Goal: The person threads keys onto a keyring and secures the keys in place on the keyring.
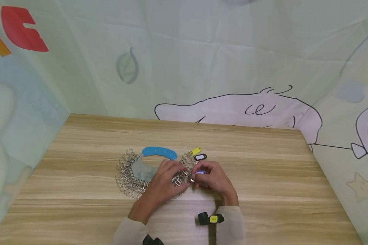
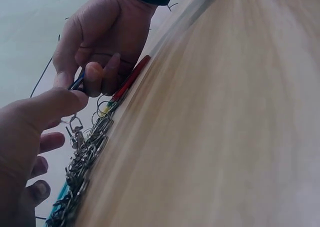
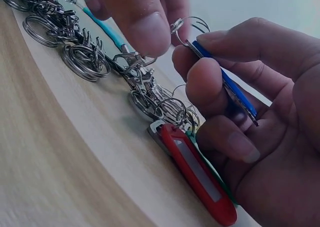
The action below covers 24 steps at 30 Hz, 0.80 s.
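Observation:
My right hand (image 1: 214, 178) pinches a blue key tag (image 3: 231, 89) between thumb and fingers. A split ring (image 3: 200, 22) runs up to the end of that tag. My left hand (image 1: 164, 180) pinches the ring's metal fitting with thumb and fingers, facing the right hand. Below the hands, many metal rings with clasps (image 3: 145, 82) hang from a curved grey plate (image 1: 142, 170) with a blue handle (image 1: 159, 152). A red key tag (image 3: 195, 174) lies under the right hand, with a green one partly hidden behind it.
A yellow key tag (image 1: 195, 151) and a black-rimmed tag (image 1: 200, 157) lie just beyond the hands, at the right end of the rings. Everything rests on a wood-grain table (image 1: 263, 163). A printed cloth wall (image 1: 202, 51) stands behind the table's far edge.

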Tool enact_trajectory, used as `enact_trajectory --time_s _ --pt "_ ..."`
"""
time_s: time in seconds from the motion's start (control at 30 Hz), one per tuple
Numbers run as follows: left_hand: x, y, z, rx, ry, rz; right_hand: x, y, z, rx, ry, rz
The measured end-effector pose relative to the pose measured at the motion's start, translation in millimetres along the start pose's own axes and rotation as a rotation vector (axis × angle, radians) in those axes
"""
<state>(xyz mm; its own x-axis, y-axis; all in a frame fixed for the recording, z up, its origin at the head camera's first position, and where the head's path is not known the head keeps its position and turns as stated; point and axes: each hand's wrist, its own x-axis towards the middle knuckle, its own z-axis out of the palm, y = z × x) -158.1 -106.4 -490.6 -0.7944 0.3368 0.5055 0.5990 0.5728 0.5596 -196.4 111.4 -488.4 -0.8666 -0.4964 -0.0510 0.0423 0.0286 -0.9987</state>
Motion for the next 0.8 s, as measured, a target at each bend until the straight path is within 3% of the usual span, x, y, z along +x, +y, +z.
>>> enact_trajectory --time_s 0.47,0.8 --pt "1.3 2.7 6.9 0.027 0.066 0.067 0.1 -0.5 1.0 0.006 0.023 -0.005" --pt "0.8 3.8 4.4 0.023 0.053 0.047 0.1 0.8 0.0 0.007 0.018 -0.017"
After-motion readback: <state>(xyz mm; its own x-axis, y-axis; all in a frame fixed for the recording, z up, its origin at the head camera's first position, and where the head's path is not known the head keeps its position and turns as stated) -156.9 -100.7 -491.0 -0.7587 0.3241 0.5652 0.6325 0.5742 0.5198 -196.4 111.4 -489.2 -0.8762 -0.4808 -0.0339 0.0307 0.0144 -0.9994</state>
